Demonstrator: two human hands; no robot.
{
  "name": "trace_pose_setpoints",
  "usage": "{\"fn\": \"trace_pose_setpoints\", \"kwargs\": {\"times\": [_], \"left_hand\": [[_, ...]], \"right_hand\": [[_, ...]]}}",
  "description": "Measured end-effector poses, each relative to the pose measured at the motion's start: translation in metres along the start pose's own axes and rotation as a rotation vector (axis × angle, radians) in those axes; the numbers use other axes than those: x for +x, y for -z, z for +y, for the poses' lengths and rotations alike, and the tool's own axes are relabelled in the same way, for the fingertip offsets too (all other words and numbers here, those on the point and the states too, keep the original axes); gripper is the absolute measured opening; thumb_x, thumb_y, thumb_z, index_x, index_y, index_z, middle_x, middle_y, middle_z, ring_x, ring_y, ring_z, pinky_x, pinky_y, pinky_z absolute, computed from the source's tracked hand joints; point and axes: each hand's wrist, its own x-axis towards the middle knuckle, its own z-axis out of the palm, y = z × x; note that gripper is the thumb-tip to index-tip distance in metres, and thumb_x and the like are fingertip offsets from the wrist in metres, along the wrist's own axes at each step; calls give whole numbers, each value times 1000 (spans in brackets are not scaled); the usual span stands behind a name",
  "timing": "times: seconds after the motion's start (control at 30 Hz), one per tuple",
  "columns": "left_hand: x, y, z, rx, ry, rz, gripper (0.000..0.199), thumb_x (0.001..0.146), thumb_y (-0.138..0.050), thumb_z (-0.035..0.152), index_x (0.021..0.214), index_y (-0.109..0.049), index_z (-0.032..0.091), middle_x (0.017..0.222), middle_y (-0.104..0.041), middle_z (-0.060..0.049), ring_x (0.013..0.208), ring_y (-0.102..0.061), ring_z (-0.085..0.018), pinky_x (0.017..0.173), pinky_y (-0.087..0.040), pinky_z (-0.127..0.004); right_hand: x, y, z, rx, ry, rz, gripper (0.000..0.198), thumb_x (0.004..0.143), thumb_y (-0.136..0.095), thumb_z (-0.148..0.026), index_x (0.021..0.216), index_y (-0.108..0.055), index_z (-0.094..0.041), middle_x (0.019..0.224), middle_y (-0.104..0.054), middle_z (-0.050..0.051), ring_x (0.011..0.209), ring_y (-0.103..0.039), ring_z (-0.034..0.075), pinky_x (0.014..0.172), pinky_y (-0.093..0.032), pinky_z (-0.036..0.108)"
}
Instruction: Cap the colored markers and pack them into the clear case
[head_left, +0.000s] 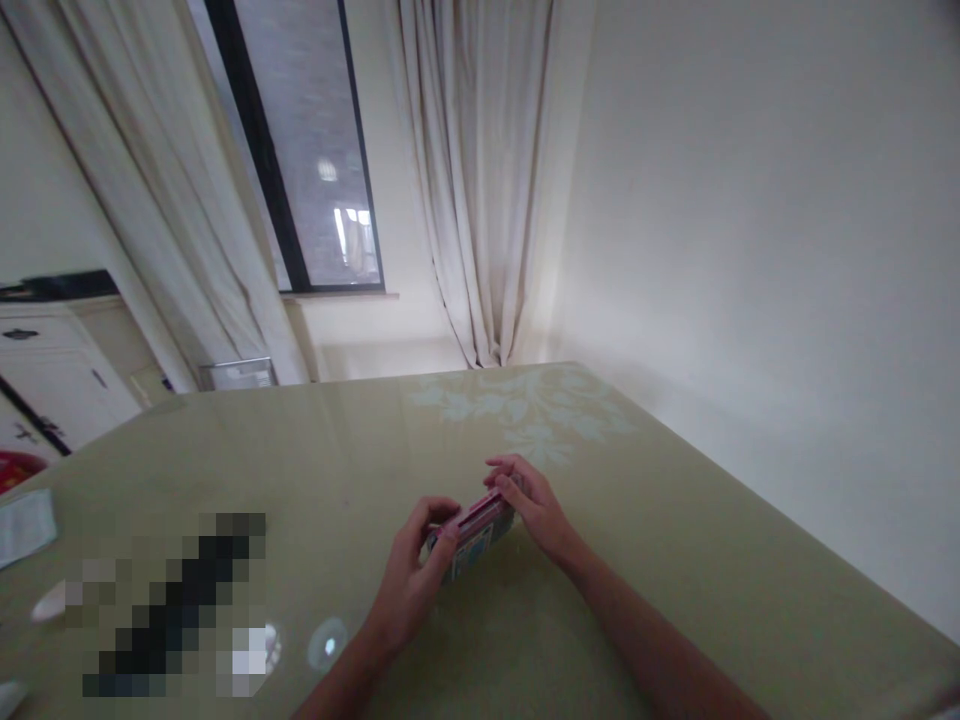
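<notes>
A small, oblong, pink-edged box [476, 541] with a blue-grey patterned side is held on a slant just over the table. Wrapped about its near left end, my left hand [417, 558] has the thumb along the patterned side and the fingers behind. At the far right end, my right hand [531, 503] pinches the box, thumb over the upper edge and fingers curved on the far side. A dark slit runs along the pink upper edge. What the box contains cannot be seen.
The greenish table [675, 560] has a pale leaf pattern at its far right corner and meets the white wall [787, 280]. A blurred-out dark item [176, 605] and a pale cloth [26, 525] lie at left. Beyond are a cabinet [67, 370] and curtains [480, 180].
</notes>
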Motion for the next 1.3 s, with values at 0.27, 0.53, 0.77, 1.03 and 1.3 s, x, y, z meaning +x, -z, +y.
{"fn": "trace_pose_setpoints", "kwargs": {"times": [0.27, 0.53, 0.77, 1.03, 1.3], "left_hand": [[10, 2, -11, -224, 195, 101, 44, 94, -51, 57, 123, -59, 24, 116, -72, -8, 102, -72, -25, 87, -61, -39], [16, 9, -23, -35, 198, 154, 57, 95, -47, 64, 128, -57, 18, 114, -72, -11, 84, -71, -21, 72, -59, -35], [15, 6, -22, 147, 200, 40, 51, 97, -44, 61, 112, -65, 16, 95, -74, -10, 78, -69, -24, 69, -54, -35], [0, -6, -9, 541, -116, -192, 31, 101, -48, 43, 102, -72, 23, 106, -67, -9, 101, -64, -24, 91, -51, -38], [-10, -9, 0, 565, -234, -492, 60, 82, -76, 54, 135, -59, 31, 137, -56, -10, 121, -58, -29, 106, -48, -43]], "right_hand": [[1, 6, 4, 29, 11, -63, 46, 91, -54, -32, 137, -54, -27, 139, -63, 10, 128, -58, 26, 108, -45, 46], [17, 29, 38, -206, -164, 120, 41, 83, -53, -30, 122, -63, -21, 119, -69, 10, 105, -65, 24, 94, -52, 42], [22, 63, 48, -331, -316, 281, 33, 86, -56, -33, 113, -67, -19, 103, -73, 9, 83, -70, 21, 81, -54, 35], [11, 65, 20, -744, -175, 235, 21, 88, -54, -18, 97, -73, -19, 100, -76, 12, 95, -68, 27, 90, -49, 41], [-5, -16, 8, -821, 96, -186, 25, 94, -49, -9, 98, -72, -18, 102, -68, 7, 100, -59, 20, 93, -43, 32]]}}
